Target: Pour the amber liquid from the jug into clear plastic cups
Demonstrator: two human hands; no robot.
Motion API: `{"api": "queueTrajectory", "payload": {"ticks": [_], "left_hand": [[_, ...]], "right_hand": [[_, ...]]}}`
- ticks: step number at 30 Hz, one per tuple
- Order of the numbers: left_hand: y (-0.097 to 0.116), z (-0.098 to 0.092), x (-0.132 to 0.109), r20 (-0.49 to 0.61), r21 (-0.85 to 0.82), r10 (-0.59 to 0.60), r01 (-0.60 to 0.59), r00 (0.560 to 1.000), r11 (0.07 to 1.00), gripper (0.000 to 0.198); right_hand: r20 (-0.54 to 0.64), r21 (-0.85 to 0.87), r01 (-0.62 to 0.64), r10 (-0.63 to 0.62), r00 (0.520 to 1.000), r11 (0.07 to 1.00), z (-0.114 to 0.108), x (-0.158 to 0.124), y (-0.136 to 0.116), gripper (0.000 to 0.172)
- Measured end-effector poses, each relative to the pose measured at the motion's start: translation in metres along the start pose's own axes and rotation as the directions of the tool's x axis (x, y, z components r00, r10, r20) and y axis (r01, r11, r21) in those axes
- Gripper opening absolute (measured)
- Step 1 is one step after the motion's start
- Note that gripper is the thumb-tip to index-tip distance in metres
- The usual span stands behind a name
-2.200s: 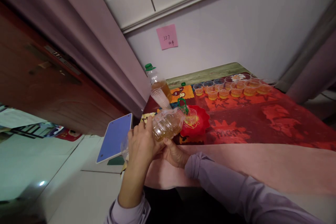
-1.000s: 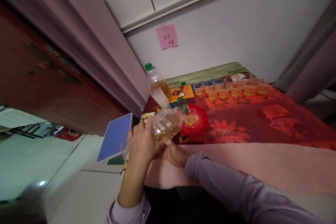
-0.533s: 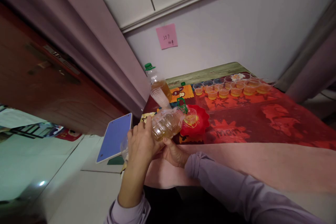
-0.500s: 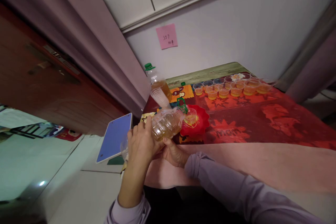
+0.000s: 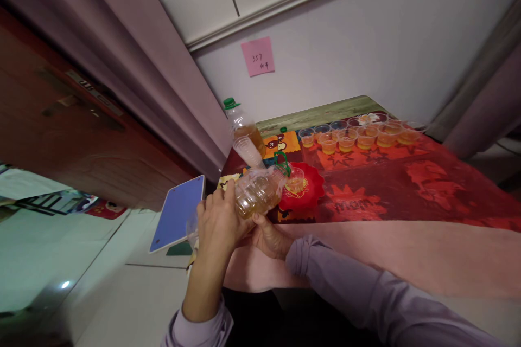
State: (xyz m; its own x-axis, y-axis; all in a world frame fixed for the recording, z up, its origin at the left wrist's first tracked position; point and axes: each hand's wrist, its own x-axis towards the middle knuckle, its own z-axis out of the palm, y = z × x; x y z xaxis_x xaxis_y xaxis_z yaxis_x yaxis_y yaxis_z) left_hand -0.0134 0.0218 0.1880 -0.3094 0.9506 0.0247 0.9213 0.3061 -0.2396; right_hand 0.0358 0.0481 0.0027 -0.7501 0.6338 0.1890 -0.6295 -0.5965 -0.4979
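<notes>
Both my hands hold a large clear bottle [image 5: 257,194] of pale yellow liquid, tilted with its neck to the right. My left hand [image 5: 220,219] wraps over its body from the left. Underneath, my right hand [image 5: 271,236] supports it, thumb against the side and other fingers hidden. A green ring handle [image 5: 281,164] sits at the neck. The mouth is at a clear plastic cup [image 5: 296,179] standing in a red scalloped tray [image 5: 315,195]. Some liquid appears in that cup; its exact level is hard to make out.
Behind the held bottle stand a stack of clear cups [image 5: 248,153] and a second bottle [image 5: 249,129] with a green cap. Several cups of yellow drink [image 5: 347,141] line the table's back right. A loose green cap [image 5: 283,129] lies nearby. A blue board [image 5: 179,211] is at the left.
Almost nothing differs. Both hands keep the bottle tilted at the cup in nearly the same position.
</notes>
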Motion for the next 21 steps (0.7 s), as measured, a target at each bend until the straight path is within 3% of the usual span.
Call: {"api": "queueTrajectory", "payload": {"ticks": [21], "left_hand": [[-0.0028,0.005,0.003,-0.018,-0.012,0.01,-0.01,1.0,1.0,0.09]], "right_hand": [[0.016,0.015,0.013,-0.013,1.0,1.0,-0.0024,-0.0002,0.0019,0.073]]}}
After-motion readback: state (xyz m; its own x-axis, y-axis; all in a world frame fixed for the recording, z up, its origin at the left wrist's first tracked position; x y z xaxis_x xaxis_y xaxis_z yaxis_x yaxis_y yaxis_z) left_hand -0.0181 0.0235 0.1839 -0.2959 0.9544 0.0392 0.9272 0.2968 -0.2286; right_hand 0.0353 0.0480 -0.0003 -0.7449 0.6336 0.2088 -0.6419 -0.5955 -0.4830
